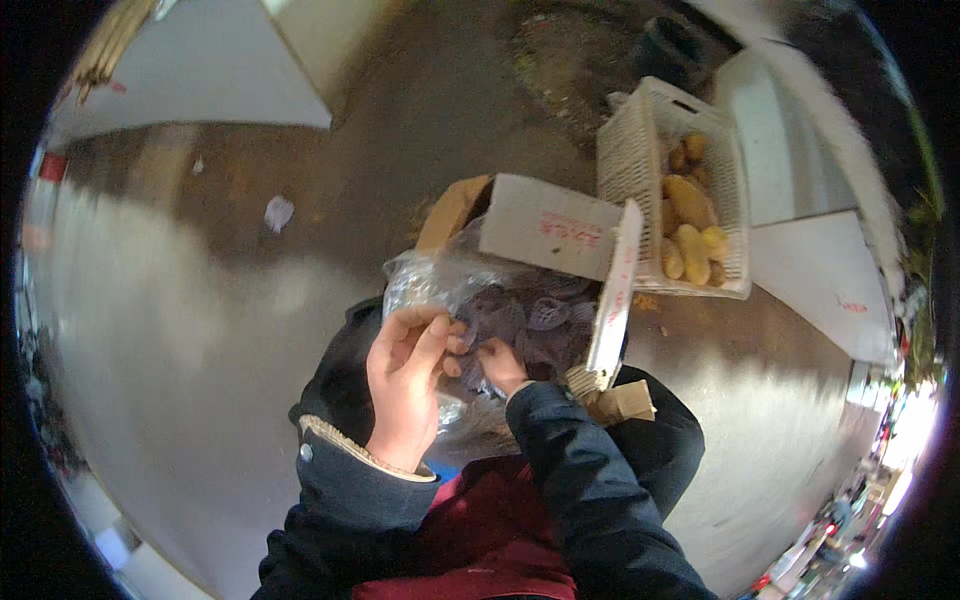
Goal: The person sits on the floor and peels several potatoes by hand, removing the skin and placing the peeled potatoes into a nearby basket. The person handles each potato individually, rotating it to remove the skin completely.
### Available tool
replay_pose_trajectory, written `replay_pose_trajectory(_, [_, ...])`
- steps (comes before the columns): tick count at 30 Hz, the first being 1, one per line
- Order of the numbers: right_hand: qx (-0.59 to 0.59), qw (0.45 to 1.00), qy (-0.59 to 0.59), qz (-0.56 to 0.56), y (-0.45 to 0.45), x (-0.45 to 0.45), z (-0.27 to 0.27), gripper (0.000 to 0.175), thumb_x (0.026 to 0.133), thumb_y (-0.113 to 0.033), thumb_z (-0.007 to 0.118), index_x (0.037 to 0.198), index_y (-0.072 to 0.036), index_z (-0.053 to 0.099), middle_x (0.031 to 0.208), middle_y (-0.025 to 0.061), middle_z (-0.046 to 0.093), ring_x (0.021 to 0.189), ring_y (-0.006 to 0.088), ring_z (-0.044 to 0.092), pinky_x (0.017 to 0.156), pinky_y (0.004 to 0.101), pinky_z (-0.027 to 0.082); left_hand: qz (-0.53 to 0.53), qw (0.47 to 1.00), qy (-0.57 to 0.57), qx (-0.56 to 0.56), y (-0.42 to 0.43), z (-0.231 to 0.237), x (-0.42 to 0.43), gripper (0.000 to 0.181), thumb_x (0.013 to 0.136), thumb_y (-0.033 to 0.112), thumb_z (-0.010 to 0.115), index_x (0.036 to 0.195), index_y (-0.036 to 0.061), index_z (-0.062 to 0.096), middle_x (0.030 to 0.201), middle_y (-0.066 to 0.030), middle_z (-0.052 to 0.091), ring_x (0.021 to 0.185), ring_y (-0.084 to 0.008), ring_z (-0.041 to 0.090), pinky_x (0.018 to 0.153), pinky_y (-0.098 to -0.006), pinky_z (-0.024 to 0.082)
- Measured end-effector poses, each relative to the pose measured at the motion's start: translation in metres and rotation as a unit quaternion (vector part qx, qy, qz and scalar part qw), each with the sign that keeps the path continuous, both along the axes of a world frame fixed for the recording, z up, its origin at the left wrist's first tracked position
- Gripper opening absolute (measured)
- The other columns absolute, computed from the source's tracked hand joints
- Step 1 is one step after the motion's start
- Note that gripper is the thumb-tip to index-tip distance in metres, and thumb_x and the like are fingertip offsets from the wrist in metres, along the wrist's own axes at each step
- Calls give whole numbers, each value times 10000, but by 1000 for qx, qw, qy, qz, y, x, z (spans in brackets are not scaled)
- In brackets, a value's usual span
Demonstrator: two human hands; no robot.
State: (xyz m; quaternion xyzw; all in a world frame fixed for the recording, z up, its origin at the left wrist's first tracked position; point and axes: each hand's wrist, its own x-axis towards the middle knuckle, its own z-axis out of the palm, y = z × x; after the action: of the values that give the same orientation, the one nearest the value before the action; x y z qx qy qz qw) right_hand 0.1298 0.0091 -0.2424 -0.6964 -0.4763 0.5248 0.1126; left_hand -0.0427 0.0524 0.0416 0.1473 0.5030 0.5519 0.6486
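An open cardboard box stands before me between my knees, its flaps spread and its inside lined with a clear plastic bag. Greyish-purple foam net sleeves fill it; whether anything is inside them I cannot tell. My left hand is raised over the near left side of the box, fingers curled and thumb near the fingertips. Whether a bit of net is pinched there is unclear. Down in the box, my right hand touches the sleeves, its fingertips partly hidden among them.
A white plastic crate beyond the box to the right holds several yellow-brown oblong fruits or vegetables. A dark bucket is behind it. White panels stand at right. A pale net-like scrap lies on the concrete floor.
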Motion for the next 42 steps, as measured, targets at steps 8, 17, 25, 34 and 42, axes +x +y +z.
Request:
replay_pose_trajectory(8, [-203,949,-143,196,-37,39,-77,461,976,-353,602,1313,-41,637,1336,254,619,1219,452,585,1033,515,476,50,995,-77,-38,12,-8,-16,135,1026,149,593,1041,15,589,914,-87,646,746,-127,605,619,-252,474])
replay_pose_trajectory(17, [-152,966,-211,7,16,36,-84,572,955,-459,618,1409,-113,585,1410,232,581,1225,479,569,1031,514,472,61,992,-83,-67,21,-10,-27,137,1016,142,576,987,10,553,864,-114,612,695,-163,562,554,-273,423])
replay_pose_trajectory(25, [42,996,-74,-42,-3,63,-110,540,919,-404,662,1318,-41,643,1459,161,573,1335,351,514,1108,412,402,72,984,-158,-49,22,-13,-29,152,994,80,629,1054,-49,577,957,-171,676,792,-175,638,616,-250,487])
replay_pose_trajectory(34, [-99,991,-36,-78,-5,33,-154,671,832,-421,744,1366,-40,601,1429,163,592,1317,348,536,1098,408,416,49,991,-56,-114,32,-7,-11,186,979,163,615,962,-10,550,806,-118,585,620,-179,539,507,-272,408])
replay_pose_trajectory(42, [-79,989,53,-118,-2,63,-115,851,708,-438,857,1381,-5,568,1370,206,618,1260,361,585,1061,406,452,31,991,-76,-102,24,-8,-16,135,1005,139,597,997,5,579,895,-113,640,726,-174,594,604,-269,446])
